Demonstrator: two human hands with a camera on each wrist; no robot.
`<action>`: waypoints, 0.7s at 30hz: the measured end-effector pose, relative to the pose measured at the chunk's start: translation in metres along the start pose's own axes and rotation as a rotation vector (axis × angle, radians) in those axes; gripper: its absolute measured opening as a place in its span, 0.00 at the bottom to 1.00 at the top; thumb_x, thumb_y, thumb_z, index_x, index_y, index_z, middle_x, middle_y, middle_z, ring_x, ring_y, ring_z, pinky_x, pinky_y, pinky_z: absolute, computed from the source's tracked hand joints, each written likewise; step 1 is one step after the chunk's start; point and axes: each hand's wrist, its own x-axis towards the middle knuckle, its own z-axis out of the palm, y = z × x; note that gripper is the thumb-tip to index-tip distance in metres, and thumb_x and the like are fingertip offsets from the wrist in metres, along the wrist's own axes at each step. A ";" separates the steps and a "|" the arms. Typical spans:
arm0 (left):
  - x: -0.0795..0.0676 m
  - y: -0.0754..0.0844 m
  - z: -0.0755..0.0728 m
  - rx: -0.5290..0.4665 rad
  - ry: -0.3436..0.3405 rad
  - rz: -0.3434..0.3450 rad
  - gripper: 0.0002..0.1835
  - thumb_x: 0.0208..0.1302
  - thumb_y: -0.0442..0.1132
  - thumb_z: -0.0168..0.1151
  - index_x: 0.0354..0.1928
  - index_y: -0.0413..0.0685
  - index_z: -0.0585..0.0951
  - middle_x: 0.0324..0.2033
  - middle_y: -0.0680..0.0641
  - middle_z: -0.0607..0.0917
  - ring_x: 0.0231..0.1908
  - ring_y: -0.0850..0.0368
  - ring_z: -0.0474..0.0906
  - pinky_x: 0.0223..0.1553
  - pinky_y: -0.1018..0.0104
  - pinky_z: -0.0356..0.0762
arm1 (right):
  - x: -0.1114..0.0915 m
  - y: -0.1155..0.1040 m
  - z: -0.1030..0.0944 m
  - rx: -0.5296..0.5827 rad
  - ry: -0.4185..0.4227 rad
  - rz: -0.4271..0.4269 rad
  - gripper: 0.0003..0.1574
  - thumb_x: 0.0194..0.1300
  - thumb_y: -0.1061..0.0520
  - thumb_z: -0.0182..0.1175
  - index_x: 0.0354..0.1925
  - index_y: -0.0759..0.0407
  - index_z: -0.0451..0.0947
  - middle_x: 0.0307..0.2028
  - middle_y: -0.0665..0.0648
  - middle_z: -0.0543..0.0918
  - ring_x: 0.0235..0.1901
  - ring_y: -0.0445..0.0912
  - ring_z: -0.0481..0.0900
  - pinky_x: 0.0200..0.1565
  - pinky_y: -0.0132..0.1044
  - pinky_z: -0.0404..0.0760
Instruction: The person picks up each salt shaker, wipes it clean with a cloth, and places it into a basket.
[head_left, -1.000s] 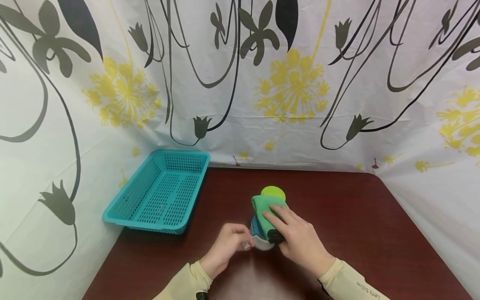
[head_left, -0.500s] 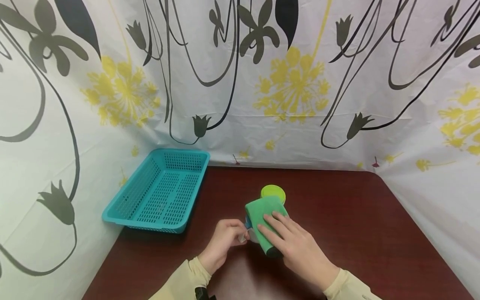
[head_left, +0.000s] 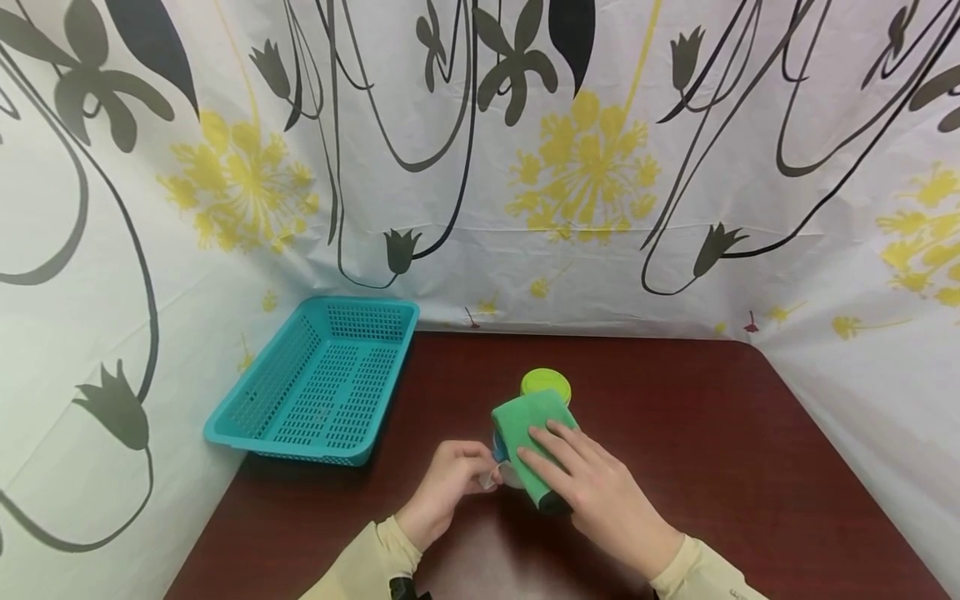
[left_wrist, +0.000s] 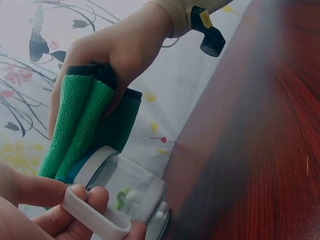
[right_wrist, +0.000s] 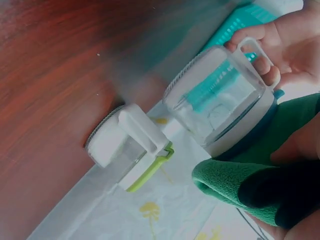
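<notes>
A clear jar (right_wrist: 215,100) with a white collar, a blue lid (head_left: 498,448) and a white handle (left_wrist: 92,215) stands on the table. My left hand (head_left: 444,485) grips that handle, with fingers curled through and around it. Over the lid lies a folded green cloth (head_left: 531,437) with dark edging, which hides most of the jar from above. My right hand (head_left: 603,492) holds the cloth against the lid, fingers spread on top and thumb on the other side. Just behind the cloth is a smaller clear jar (right_wrist: 125,152) with a lime-green lid (head_left: 545,382) and white handle.
A turquoise perforated basket (head_left: 330,396) sits at the back left of the dark red table (head_left: 675,425). Behind the table hangs a white patterned sheet (head_left: 465,183), which also runs along both sides.
The cloth and right hand have shifted left and toward me over the blue lid, covering more of it. The left hand keeps its grip on the handle, slightly higher in view.
</notes>
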 end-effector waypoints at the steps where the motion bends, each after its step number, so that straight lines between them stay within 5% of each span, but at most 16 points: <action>1: -0.001 0.000 0.000 0.000 -0.006 0.001 0.08 0.57 0.31 0.62 0.29 0.29 0.82 0.22 0.44 0.82 0.28 0.53 0.79 0.40 0.53 0.83 | 0.001 0.001 0.000 -0.004 -0.009 0.006 0.57 0.33 0.78 0.59 0.66 0.54 0.75 0.66 0.60 0.74 0.64 0.61 0.73 0.56 0.56 0.78; 10: -0.007 0.000 0.005 0.016 -0.060 0.034 0.09 0.57 0.31 0.62 0.31 0.26 0.82 0.24 0.43 0.84 0.28 0.52 0.80 0.39 0.52 0.83 | 0.006 0.013 -0.002 0.003 -0.051 0.093 0.61 0.30 0.81 0.59 0.67 0.51 0.75 0.67 0.58 0.73 0.66 0.58 0.71 0.53 0.53 0.80; 21: -0.006 -0.003 0.004 0.009 -0.035 0.020 0.09 0.59 0.33 0.64 0.31 0.30 0.83 0.23 0.45 0.83 0.28 0.53 0.80 0.38 0.54 0.83 | 0.006 0.015 0.000 -0.006 -0.051 0.098 0.59 0.31 0.80 0.56 0.66 0.52 0.75 0.66 0.58 0.74 0.64 0.58 0.73 0.52 0.52 0.81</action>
